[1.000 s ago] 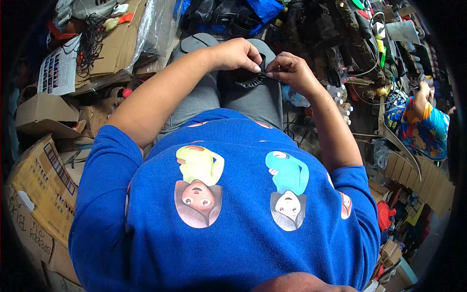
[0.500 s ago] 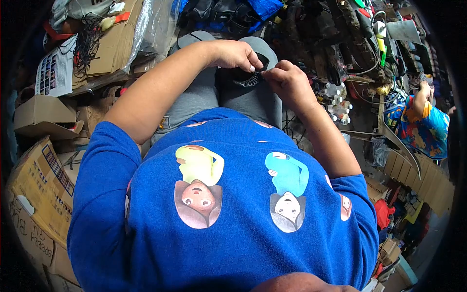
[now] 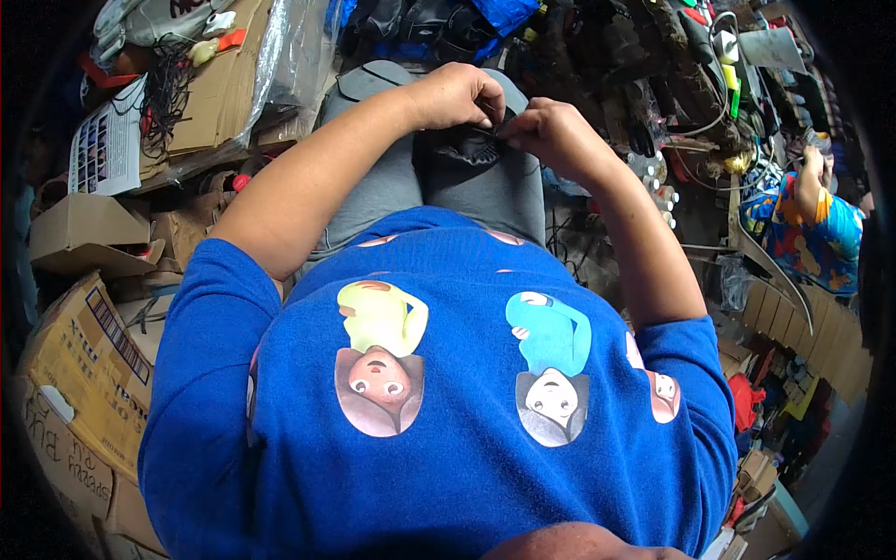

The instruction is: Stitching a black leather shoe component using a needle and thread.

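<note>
Over my knees lies a small black piece (image 3: 467,149) with a ridged, gathered edge; its exact kind is hard to make out. My left hand (image 3: 462,96) is bent over its far side, with thumb and fingertips pinched close together at its edge. At the right end of the piece my right hand (image 3: 553,133) also pinches, thumb against forefinger. Anything fine between the fingertips is too small to see. Grey trousers (image 3: 383,163) cover my legs beneath the piece.
An open cardboard box (image 3: 89,229) and a printed carton (image 3: 89,359) stand at left. Flat cardboard (image 3: 219,93) lies beyond them. Black bags (image 3: 420,28) sit past my knees. At right are small bottles (image 3: 658,182), a curved blade (image 3: 775,280) and another person's colourful sleeve (image 3: 826,229).
My left hand has shifted slightly up and left, with its fingers more curled. The right hand has lifted a little. The black piece has turned, and its ridged edge looks more folded.
</note>
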